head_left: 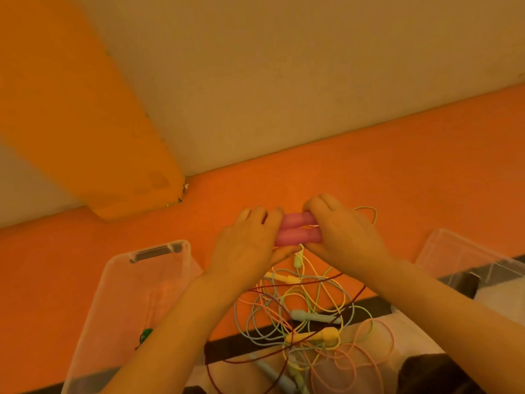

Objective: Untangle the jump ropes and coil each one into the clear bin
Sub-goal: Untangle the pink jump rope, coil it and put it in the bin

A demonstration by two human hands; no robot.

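Two pink jump-rope handles [295, 230] lie side by side between my hands, held above the orange surface. My left hand [245, 245] grips their left ends, and my right hand [343, 237] grips their right ends. Below them sprawls a tangle of jump ropes [306, 317] in yellow, pale blue, pink and dark red, with a pale blue handle [309, 315] and a yellow handle [321, 335] in it. A clear bin [136, 282] stands at the lower left, with something small and green [146, 335] inside.
A second clear bin [466, 257] stands at the right edge. The orange surface [369, 172] meets a pale wall at the back. A dark strip [247, 346] runs along the surface's near edge, and ropes hang over it.
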